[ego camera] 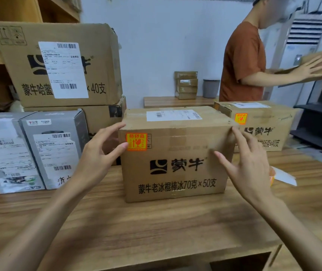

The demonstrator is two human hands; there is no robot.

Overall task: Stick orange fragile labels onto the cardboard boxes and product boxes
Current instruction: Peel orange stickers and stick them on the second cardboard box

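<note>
your left hand (101, 151) has its fingers spread loose at the top left corner of the cardboard box (173, 165), thumb beside the orange fragile label (136, 141). your right hand (248, 163) lies open at the right edge, holding nothing. drag that thumb and the label's edge may lift.

A pale wall (156, 45) fills 12 o'clock, with a low wooden bench (156, 101) against it bearing a grey bin (211, 88). Wooden shelves (9, 8) stand at 10 o'clock, a white air conditioner (304, 32) at 2 and a dark rack (320, 122) at 3. A wooden table (136, 231) spreads across 6.
</note>
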